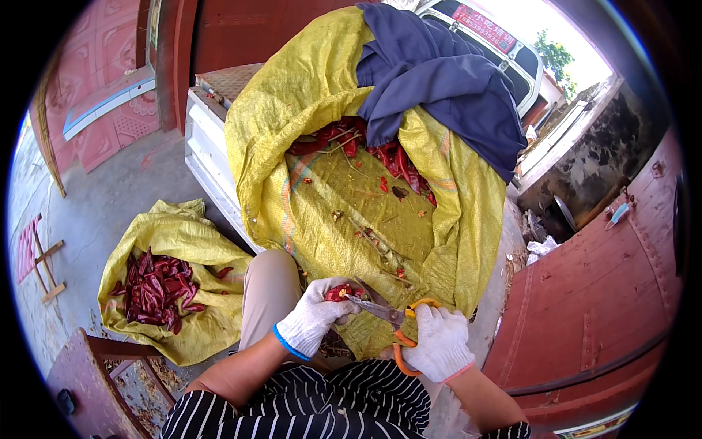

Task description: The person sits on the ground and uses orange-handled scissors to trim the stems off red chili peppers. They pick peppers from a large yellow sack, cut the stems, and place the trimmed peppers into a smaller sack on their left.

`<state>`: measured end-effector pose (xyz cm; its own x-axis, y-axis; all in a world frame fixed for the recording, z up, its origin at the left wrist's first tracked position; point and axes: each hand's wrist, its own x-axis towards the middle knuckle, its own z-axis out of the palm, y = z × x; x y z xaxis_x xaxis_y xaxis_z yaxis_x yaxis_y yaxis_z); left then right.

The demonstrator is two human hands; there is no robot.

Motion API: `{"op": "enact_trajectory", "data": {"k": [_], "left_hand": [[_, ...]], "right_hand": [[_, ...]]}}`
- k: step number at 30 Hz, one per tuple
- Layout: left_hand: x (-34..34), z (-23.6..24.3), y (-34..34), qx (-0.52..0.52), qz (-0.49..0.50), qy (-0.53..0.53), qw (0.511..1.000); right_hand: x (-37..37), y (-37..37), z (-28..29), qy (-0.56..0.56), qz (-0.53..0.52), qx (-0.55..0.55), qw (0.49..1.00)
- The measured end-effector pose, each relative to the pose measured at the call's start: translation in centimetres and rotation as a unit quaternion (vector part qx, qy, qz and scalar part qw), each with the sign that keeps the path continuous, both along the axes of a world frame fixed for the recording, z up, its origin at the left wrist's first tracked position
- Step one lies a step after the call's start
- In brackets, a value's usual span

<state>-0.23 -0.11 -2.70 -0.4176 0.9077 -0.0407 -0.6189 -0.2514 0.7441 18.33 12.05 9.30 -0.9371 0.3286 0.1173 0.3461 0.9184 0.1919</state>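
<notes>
Left hand [314,320] grips a half-hidden red chili [338,293]; right hand [439,344] grasps orange-handled scissors [387,316], blades partly obscured.

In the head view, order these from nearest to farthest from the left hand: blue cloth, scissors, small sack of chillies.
1. Scissors: just right of the left hand.
2. Small sack of chillies: on the ground, left.
3. Blue cloth: atop the big sack, far up.

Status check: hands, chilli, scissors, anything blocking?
Left hand gloved, pinching a red chilli. Right hand gloved, gripping orange-handled scissors, blades at the chilli. Nothing between them; yellow sack spread just beyond.
</notes>
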Motion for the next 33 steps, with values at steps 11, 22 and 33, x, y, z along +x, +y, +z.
{"op": "enact_trajectory", "data": {"k": [11, 22, 33], "left_hand": [[2.1, 0.2, 0.1, 0.094, -0.053, -0.204, 0.973], [2.0, 0.2, 0.2, 0.024, -0.051, -0.154, 0.986], [0.0, 2.8, -0.9, 0.011, -0.043, -0.096, 0.994]], "right_hand": [[1.1, -0.7, -1.0, 0.025, 0.003, -0.062, 0.998], [1.6, 0.9, 1.2, -0.012, -0.084, -0.071, 0.994], [-3.3, 8.0, 3.4, -0.141, -0.174, -0.029, 0.974]]}}
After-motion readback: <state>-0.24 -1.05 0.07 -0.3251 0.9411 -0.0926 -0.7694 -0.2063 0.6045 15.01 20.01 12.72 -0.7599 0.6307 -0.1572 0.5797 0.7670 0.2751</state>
